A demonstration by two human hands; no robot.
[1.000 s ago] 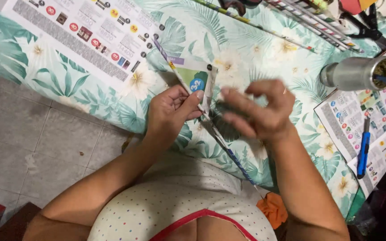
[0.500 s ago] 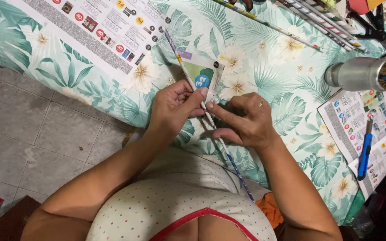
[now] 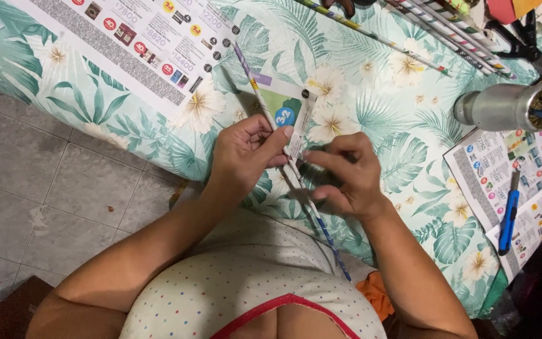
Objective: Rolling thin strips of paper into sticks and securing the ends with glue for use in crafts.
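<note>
A long thin rolled paper tube (image 3: 255, 86) runs diagonally from the upper left down between my hands to my lap. A loose flap of printed green and white paper (image 3: 288, 113) still hangs off it at mid-length. My left hand (image 3: 244, 154) pinches the tube and the flap with thumb and fingers. My right hand (image 3: 344, 177) is closed on the tube just to the right and lower, fingertips almost touching the left thumb. Both hands hover over the leaf-patterned cloth (image 3: 377, 125).
A printed catalogue sheet (image 3: 127, 44) lies at the upper left. Several finished paper tubes (image 3: 421, 31) lie at the top right. A metal can (image 3: 503, 107) lies on its side at the right, above more catalogue pages (image 3: 503, 176) and a blue cutter knife (image 3: 508, 220). Tiled floor (image 3: 45, 188) lies to the left.
My right hand has come down and closed onto the tube next to the left hand. The flap has wrapped a little tighter around the tube.
</note>
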